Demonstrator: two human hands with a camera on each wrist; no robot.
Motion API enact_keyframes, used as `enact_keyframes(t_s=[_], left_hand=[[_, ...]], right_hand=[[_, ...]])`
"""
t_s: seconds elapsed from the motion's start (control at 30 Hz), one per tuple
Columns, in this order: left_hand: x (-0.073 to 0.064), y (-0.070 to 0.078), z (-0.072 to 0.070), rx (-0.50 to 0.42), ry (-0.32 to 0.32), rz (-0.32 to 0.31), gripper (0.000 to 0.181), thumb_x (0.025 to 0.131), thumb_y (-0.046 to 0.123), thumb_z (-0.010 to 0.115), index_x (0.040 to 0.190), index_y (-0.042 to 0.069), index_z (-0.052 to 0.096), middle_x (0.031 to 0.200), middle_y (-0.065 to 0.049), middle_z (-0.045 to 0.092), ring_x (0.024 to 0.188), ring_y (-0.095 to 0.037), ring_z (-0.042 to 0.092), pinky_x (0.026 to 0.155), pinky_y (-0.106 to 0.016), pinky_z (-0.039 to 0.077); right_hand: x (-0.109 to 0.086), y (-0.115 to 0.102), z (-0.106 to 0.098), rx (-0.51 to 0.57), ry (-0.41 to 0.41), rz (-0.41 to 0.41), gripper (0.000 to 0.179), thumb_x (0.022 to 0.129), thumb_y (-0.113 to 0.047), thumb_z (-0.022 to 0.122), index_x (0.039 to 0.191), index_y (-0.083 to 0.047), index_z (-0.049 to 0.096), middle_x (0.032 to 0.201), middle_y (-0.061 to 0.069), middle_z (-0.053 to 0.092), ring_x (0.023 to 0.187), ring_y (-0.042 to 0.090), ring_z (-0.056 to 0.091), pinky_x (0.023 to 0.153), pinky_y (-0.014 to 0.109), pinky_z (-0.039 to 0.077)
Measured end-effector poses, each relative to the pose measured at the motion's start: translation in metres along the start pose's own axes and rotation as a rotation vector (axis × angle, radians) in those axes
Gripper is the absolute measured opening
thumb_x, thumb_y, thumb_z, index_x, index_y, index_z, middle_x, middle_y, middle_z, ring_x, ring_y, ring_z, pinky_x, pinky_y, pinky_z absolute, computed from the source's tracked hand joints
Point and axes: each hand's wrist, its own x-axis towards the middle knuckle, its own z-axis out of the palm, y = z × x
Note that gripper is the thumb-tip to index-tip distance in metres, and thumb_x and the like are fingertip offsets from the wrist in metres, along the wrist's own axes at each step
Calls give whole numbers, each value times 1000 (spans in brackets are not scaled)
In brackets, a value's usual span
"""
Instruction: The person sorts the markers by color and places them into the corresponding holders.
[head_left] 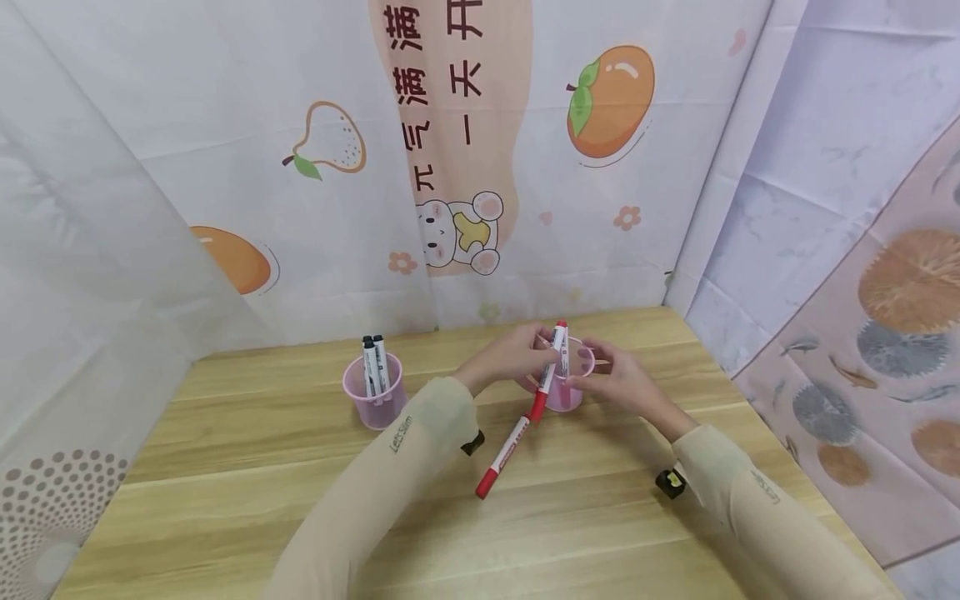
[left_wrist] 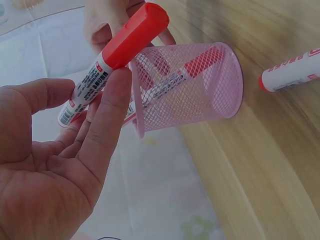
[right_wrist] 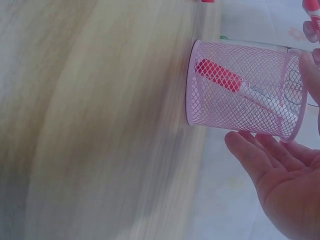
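Note:
A white marker with a red cap (head_left: 551,371) is pinched between the thumb and fingers of my left hand (head_left: 513,354), cap end down, in front of a pink mesh pen cup (head_left: 562,398). Another red-capped marker (right_wrist: 220,75) leans inside that cup, its red end at the bottom. My right hand (head_left: 622,383) holds the cup around its rim from the right, with thumb in front and fingers behind. On the table in front of the cup lies a third red marker (head_left: 504,457).
To the left stands a second pink pen cup (head_left: 380,412) holding black-capped markers (head_left: 371,367). The wooden table (head_left: 247,467) meets a printed cloth (head_left: 322,250) at the back, and cloths hang at both sides.

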Motion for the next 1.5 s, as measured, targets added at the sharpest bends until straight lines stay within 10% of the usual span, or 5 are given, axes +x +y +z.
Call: enact_keyframes(t_s=[0.7, 1.5], left_hand=[[10, 12, -6, -115, 84, -25, 40, 103, 19, 54, 136, -1, 44, 113, -30, 64, 78, -32, 69, 62, -39, 64], [13, 18, 3, -112, 211, 47, 36, 108, 33, 51, 129, 4, 51, 106, -19, 63, 82, -27, 69, 67, -34, 64]], right_hand=[[-1, -2, 3, -23, 1, -3, 85, 86, -26, 85, 151, 6, 39, 143, 30, 51, 120, 47, 59, 95, 48, 57], [-4, -2, 3, -7, 11, -42, 83, 85, -20, 85, 149, 9, 40, 138, 32, 55, 116, 49, 61, 94, 48, 58]])
